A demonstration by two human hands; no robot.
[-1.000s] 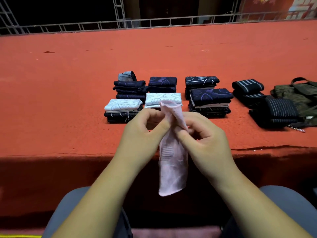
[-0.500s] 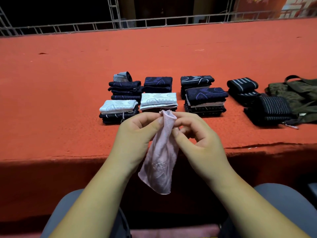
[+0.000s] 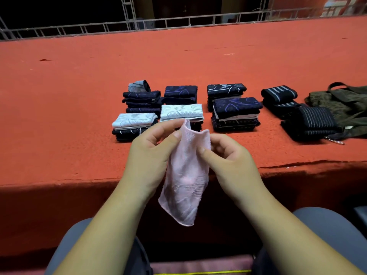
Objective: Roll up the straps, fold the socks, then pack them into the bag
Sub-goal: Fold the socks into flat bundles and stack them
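A pale pink sock (image 3: 185,175) hangs in front of the red table's front edge. My left hand (image 3: 151,153) pinches the left side of its cuff and my right hand (image 3: 228,157) pinches the right side, spreading the top open. Behind them on the table lie several stacks of folded socks (image 3: 236,114), dark navy and white ones. To the right are rolled black striped straps (image 3: 279,94) and a bigger one (image 3: 311,124). An olive green bag (image 3: 343,104) lies at the far right.
The red cloth-covered table (image 3: 79,96) stretches far back to a metal truss rail (image 3: 178,20). My knees in grey trousers (image 3: 327,235) are below the table edge. A metal clip (image 3: 335,140) lies by the bag.
My hands have drawn apart, widening the sock's cuff. The hanging sock swung from straight down to the left and has spread broader.
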